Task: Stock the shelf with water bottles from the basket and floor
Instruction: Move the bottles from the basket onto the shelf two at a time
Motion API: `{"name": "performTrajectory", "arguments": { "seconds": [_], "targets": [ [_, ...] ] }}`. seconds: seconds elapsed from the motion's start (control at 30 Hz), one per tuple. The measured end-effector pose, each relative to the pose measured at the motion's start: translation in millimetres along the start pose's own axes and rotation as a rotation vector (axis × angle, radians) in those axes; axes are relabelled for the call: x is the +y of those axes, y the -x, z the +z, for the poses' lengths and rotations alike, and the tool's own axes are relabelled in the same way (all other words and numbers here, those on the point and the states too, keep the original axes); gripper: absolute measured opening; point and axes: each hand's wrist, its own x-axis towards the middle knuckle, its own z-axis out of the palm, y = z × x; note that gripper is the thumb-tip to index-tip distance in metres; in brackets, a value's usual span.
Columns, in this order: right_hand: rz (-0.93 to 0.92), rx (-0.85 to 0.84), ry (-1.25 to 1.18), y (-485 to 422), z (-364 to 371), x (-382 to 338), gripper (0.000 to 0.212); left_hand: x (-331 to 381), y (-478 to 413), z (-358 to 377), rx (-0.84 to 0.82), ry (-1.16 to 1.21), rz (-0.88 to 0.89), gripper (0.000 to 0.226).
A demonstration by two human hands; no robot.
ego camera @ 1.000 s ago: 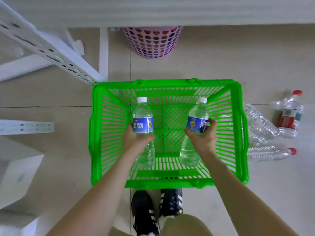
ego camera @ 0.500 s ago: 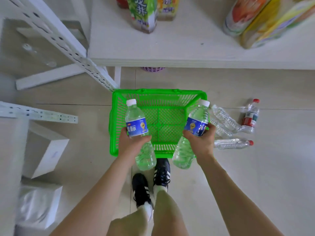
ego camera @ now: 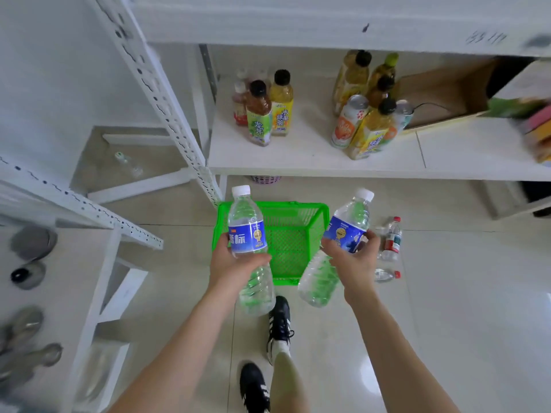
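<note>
Where the person stands before the white shelf (ego camera: pixel 298 158), two water bottles are off the floor, one in each hand.

- Left hand (ego camera: pixel 235 265): fingers and thumb wrapped round the middle of the left water bottle (ego camera: pixel 246 231). The bottle is clear with a white cap and blue label. It is held nearly upright, cap pointing away from the person.
- Right hand (ego camera: pixel 356 263): grips the right water bottle (ego camera: pixel 347 231), of the same kind, at its label. The bottle is tilted, with the cap leaning rightward and the base toward the person.
- Green plastic basket (ego camera: pixel 290 245): on the tiled floor beyond and between the two hands, just in front of the shelf's lower board.
- Red-capped floor bottle (ego camera: pixel 392 239): on the floor right of the basket, partly hidden by the right hand. Whether it stands or lies is unclear.
- Lying floor bottle (ego camera: pixel 386 275): clear with a red cap, on its side, nearer the person.
- Shelf stock, left group: green-label tea bottle (ego camera: pixel 258 114) in front, with the yellow-label tea bottle (ego camera: pixel 281 105) just beside it. Both have dark caps.
- Shelf stock, right group: a drinks can (ego camera: pixel 347 122) among yellow-labelled bottles, near an open cardboard box (ego camera: pixel 447 93).
- Purple basket (ego camera: pixel 264 179): only a sliver shows below the shelf edge.
- Black striped shoes (ego camera: pixel 278 326): on the floor beneath the hands.
</note>
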Motion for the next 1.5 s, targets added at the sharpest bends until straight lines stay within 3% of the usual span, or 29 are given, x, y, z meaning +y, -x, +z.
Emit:
{"name": "performTrajectory", "arguments": {
  "seconds": [0.63,0.93,1.13,1.5],
  "targets": [
    [-0.395,-0.227,-0.036,122,-82,-226,0.074,186,159,-45,-0.194,0.016,0.438,0.061],
    [-0.518,-0.308,-0.022,95,-102,-314,0.074,265,169,-14,-0.226,0.027,0.563,0.073],
    [-0.580,-0.395,0.020,62,-107,-358,0.074,306,162,19,-0.136,0.050,0.621,0.073],
    [-0.616,-0.438,0.014,-17,-56,-407,0.076,379,100,39,-0.074,0.035,0.629,0.069]
  ]
}}
